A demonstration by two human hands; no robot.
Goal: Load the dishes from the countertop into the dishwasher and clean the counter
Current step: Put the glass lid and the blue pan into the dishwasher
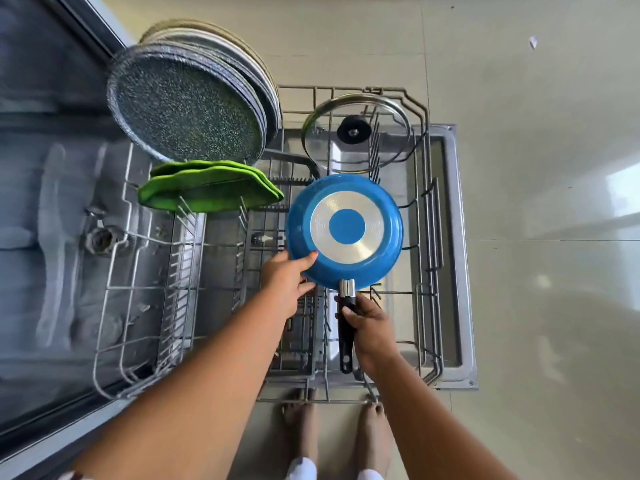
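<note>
2 hands grip blue pan over rack holding plates, lid.

Blue pan hides the left fingers

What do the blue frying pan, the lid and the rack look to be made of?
Blue frying pan: likely metal, glossy blue coating, bare brushed silver ring underneath; black handle, probably plastic.
Lid: clear glass, rack visible through it, metal rim, black knob.
Rack: grey wire, probably coated metal.
</note>
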